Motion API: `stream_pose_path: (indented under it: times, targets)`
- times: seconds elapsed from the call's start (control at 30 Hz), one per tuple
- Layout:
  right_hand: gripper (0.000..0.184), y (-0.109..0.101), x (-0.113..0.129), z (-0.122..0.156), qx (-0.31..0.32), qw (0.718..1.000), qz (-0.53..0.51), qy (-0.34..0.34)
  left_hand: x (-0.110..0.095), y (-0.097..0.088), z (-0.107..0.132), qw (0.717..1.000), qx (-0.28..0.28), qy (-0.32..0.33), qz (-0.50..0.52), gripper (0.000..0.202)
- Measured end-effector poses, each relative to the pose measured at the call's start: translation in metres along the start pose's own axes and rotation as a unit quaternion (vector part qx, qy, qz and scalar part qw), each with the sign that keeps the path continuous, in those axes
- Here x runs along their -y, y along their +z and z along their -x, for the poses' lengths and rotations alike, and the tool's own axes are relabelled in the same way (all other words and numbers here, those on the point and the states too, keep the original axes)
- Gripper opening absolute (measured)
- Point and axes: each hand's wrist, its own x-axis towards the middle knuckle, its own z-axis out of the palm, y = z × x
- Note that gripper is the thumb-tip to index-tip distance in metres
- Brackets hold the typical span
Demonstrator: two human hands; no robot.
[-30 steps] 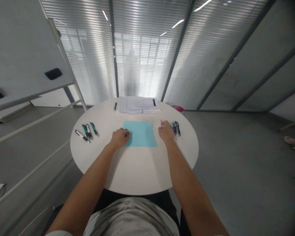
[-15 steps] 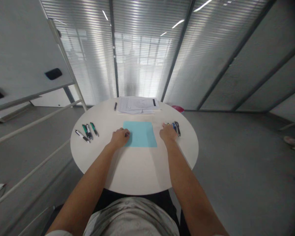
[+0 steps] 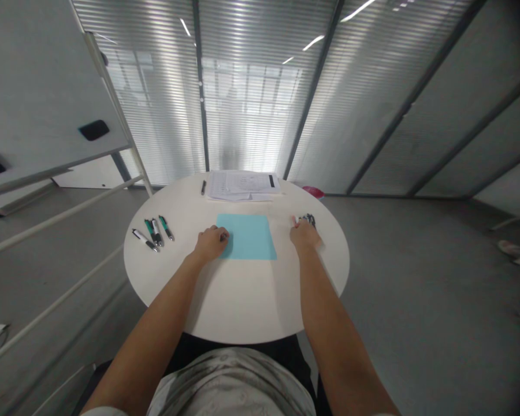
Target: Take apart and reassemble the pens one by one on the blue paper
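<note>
A light-blue sheet of paper [image 3: 251, 237] lies flat on the white round table [image 3: 238, 300]. My left hand [image 3: 211, 242] rests at the sheet's left edge in a loose fist, with only a dark gap showing between thumb and fingers. Right of the sheet, my right hand [image 3: 305, 234] is closed over a bunch of dark pens [image 3: 307, 219]. Their ends stick out beyond the knuckles; the rest is hidden under the hand, and the fingers are slightly blurred. Several green, white and black pens [image 3: 153, 231] lie at the table's left side.
Stacked printed papers [image 3: 242, 185] sit at the table's far edge, with a single dark pen [image 3: 203, 188] beside them. A whiteboard on a metal frame [image 3: 143, 173] stands to the left. Behind the table are glass panels with blinds [image 3: 247, 104]. Something red [image 3: 314, 191] shows past the far right rim.
My right hand has shifted slightly to the right over the pens, which now look bunched together and more covered. My left hand and the blue sheet have stayed in place.
</note>
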Motion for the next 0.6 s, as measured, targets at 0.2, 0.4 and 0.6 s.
stream_pose_path:
  times: [0.2,0.4,0.6]
  targets:
    - [0.051,0.000,-0.001,0.001,-0.019,1.000,-0.009,0.005,0.000,0.000,0.001,1.000,-0.001,-0.001,-0.001,0.026]
    - [0.042,-0.004,0.011,0.011,-0.043,0.999,0.011,-0.024,-0.002,-0.001,0.001,1.000,0.004,-0.003,-0.002,0.026]
    - [0.026,0.003,0.037,0.034,-0.057,0.979,0.009,-0.195,-0.005,-0.003,-0.001,1.000,0.008,-0.003,-0.006,0.028]
